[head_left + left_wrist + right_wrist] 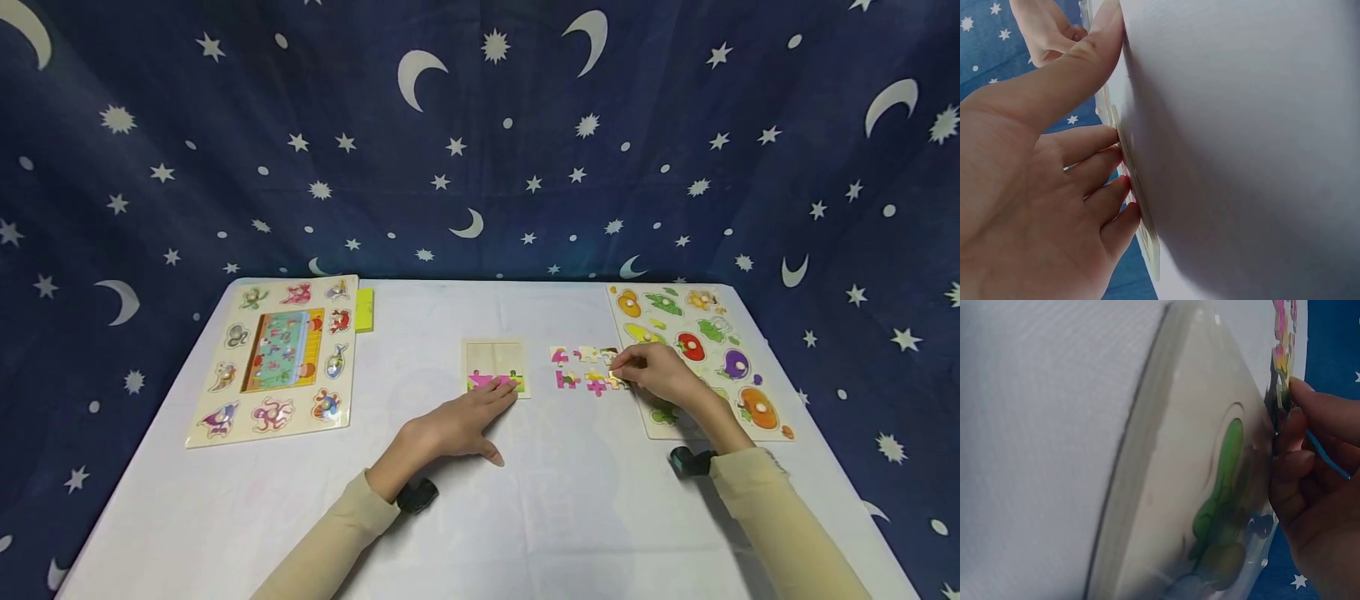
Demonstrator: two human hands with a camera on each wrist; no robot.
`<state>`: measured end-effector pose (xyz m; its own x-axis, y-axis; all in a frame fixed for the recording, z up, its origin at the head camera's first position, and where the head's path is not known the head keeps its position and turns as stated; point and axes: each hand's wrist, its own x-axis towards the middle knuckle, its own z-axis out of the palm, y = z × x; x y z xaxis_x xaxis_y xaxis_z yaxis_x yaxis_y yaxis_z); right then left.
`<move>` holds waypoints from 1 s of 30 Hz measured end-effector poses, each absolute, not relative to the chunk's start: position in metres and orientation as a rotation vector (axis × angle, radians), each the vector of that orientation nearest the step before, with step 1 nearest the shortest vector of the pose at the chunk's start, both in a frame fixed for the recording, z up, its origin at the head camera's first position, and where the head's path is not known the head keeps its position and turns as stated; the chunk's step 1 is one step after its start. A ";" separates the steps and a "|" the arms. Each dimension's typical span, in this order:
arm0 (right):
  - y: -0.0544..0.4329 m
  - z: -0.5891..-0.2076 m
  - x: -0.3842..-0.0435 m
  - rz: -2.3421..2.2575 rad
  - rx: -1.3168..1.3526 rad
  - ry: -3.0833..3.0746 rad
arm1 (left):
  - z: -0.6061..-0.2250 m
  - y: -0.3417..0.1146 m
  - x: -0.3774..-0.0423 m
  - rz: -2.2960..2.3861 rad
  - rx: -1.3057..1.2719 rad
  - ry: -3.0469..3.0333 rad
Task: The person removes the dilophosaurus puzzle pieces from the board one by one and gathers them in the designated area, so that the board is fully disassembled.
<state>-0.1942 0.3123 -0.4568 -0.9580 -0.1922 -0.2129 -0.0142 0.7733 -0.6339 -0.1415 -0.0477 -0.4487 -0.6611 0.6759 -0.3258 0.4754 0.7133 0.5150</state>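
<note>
A small square wooden puzzle tray [495, 350] lies mid-table, with pink and green jigsaw pieces fitted along its near side. My left hand [461, 423] rests with extended fingers on that near part; in the left wrist view the fingertips touch the tray's edge [1135, 181]. To the right of the tray, several loose jigsaw pieces [567, 380] lie in two rows. My right hand [660, 372] is at their right end. Seen from the right wrist, thumb and forefinger pinch a puzzle piece [1282, 394] with green on it, partly hidden by the fingers.
A vegetable peg puzzle board [701, 362] lies under and beside my right hand. On the left lies a sea-animal peg board [292, 414], with a yellow-green block [364, 310] at its far right corner. A dark blue curtain [480, 142] hangs behind the white table [555, 517].
</note>
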 end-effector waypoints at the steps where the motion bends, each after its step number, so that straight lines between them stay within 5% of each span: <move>1: 0.312 -0.457 -0.194 -0.957 -0.163 2.710 | -0.449 -0.048 -0.141 0.535 0.879 2.419; 30: 0.223 -0.455 -0.208 -1.015 -0.377 2.679 | -0.449 -0.076 -0.127 0.579 0.850 2.472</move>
<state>-0.2083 0.2226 -0.4551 -0.9350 -0.3255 -0.1406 -0.1506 0.7236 -0.6736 -0.1272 -0.0757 -0.4492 -0.7031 0.6523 -0.2831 0.4585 0.7203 0.5205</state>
